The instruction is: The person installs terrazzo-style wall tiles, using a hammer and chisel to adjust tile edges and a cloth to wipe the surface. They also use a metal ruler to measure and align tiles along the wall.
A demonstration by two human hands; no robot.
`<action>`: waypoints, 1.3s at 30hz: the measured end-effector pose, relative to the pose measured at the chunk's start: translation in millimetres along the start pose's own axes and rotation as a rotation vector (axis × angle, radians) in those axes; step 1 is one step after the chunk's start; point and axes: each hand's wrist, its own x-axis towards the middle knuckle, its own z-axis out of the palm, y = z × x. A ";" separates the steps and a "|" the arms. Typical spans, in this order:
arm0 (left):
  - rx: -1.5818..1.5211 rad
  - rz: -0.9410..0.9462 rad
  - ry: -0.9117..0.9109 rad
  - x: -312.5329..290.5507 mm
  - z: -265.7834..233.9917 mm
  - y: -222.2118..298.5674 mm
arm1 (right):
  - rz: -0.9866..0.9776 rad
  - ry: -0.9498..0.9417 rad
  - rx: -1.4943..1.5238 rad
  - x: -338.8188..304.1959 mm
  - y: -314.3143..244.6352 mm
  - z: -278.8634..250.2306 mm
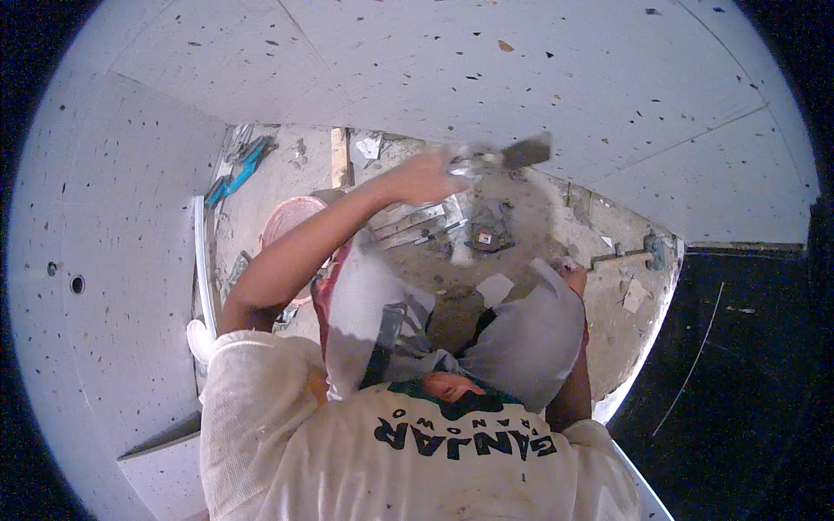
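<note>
the left hand (426, 180) reaches out ahead of the body, blurred, its fingers closed around the near end of a tool (527, 153); the tool sticks out to the right of those fingers, with a dark, flat, blade-like end close to the speckled pale panel (591, 78) beyond them, though whether the two touch i cannot tell; the right hand (571, 276) is lower and to the right of the left fingers, beside the bent right knee (543, 326); its fingers are partly hidden, so i cannot tell whether they are wide, narrow or holding anything; below and right of the left fingers, on the dusty ground (617, 343), sits a small dark object with a red and white patch (486, 237); to the left of the left fingers, partly behind the forearm, is a pink bucket (294, 215), and farther left a blue piece (241, 174); a wooden strip (340, 154) lies beyond the forearm; to the right of the right fingers lies a hammer-like tool with a wooden handle (620, 260)
</note>
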 end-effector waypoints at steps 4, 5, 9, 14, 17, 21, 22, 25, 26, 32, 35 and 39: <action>-0.068 -0.210 0.203 -54.3 -6.4 -30.2 | -0.032 -0.155 0.177 -5.8 -8.0 17.1; -0.082 -0.265 0.257 -69.4 -9.1 -28.3 | -0.051 -0.169 0.173 -2.3 -14.8 20.1; -0.417 -0.359 0.462 -95.4 -14.5 -42.2 | -0.162 -0.025 -0.423 34.2 -42.8 15.4; -0.968 -0.254 0.733 -98.2 -49.4 -22.4 | -0.275 -0.006 -0.575 51.2 -142.7 34.1; -1.166 -0.066 0.827 -91.3 -76.5 -12.2 | -0.434 -0.006 -0.677 56.3 -194.3 47.0; -1.471 0.205 0.750 -92.6 -125.1 10.4 | -0.525 0.036 -0.724 57.5 -219.8 58.4; -1.511 0.258 0.722 -91.8 -135.9 12.6 | -0.505 0.062 -0.703 57.1 -216.7 57.2; -1.618 0.361 0.582 -92.6 -163.3 17.2 | -0.579 0.174 -0.724 57.0 -189.0 45.5; -1.634 0.382 0.547 -93.1 -168.3 14.4 | -0.628 0.212 -0.750 54.4 -180.8 40.9; -1.750 0.515 0.444 -93.8 -181.4 10.9 | -0.315 0.226 -0.785 28.0 -121.1 4.8; -1.837 0.606 0.313 -71.3 -180.2 19.7 | -0.388 0.345 -0.821 35.3 -41.6 -74.4; -1.882 0.615 0.307 -84.4 -182.5 24.6 | -0.205 0.306 -0.618 30.4 -54.3 -63.2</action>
